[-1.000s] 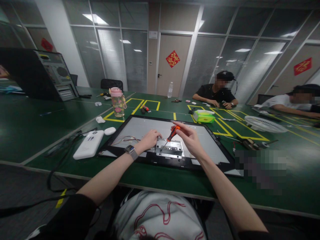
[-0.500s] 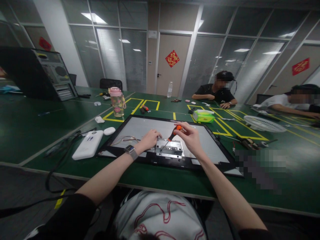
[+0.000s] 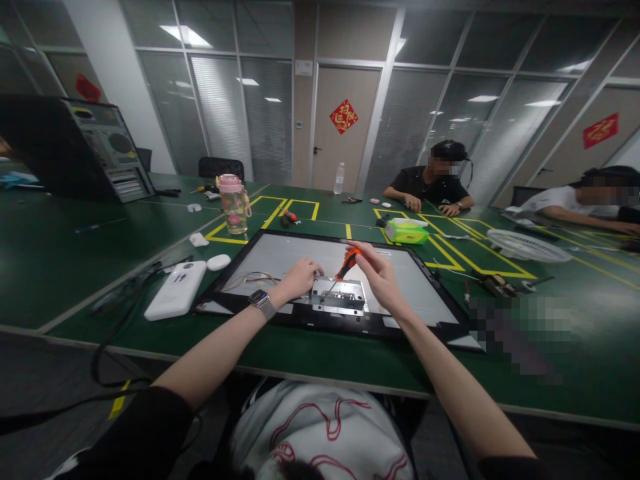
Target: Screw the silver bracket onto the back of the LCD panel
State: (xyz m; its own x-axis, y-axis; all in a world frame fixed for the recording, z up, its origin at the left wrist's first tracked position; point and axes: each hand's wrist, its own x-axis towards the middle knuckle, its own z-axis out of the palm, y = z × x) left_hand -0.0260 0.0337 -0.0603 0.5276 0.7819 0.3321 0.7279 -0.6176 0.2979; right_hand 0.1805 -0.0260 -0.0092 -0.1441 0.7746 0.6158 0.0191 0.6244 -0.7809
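Observation:
A flat panel [image 3: 290, 250] with a black frame lies in front of me, like a screen. On its near edge sits a silver metal bracket [image 3: 350, 300]. My left hand [image 3: 302, 277], a watch on its wrist, rests with curled fingers at the bracket's upper left corner. An orange and black screwdriver [image 3: 349, 263] stands tilted, its shaft running down to the bracket. Around its handle is my right hand [image 3: 379, 272], fingers rather straight and the thumb side partly hidden. Thin wires [image 3: 253, 279] lie across the panel's left part.
Left of the panel lie a white power bank [image 3: 176, 291] and a white oval case [image 3: 219, 262]. Beyond stand a pink-lidded bottle [image 3: 233, 207] and a green tissue pack [image 3: 407, 231]. A computer case [image 3: 107, 147] is far left. Two people sit across at right.
My right hand's fingers have straightened and shifted along the screwdriver handle, which now shows more of its orange side. My left hand stays put. A person opposite has moved one hand.

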